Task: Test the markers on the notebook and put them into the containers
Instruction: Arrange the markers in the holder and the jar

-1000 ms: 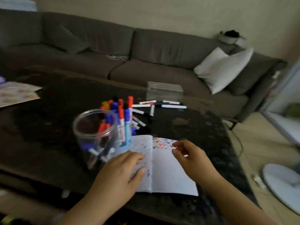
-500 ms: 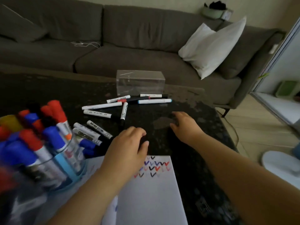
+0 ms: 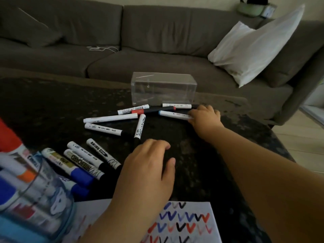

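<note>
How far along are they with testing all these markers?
Partway. The notebook already carries rows of coloured ticks, and the round container is full of markers. The right hand is on a blue-tipped marker; the left hand holds nothing. A dozen or so loose markers remain, and the clear box looks empty.

1. The right hand (image 3: 204, 118) has reached farther out toward 12 o'clock. Half a second ago it lay on the bare tabletop (image 3: 52, 106). Now its fingers touch the blue-tipped marker (image 3: 175, 115) near the clear box (image 3: 164, 88).
2. The left hand (image 3: 149, 169) has slid off the notebook (image 3: 184, 223) toward 12 o'clock, close to the loose markers.
</note>
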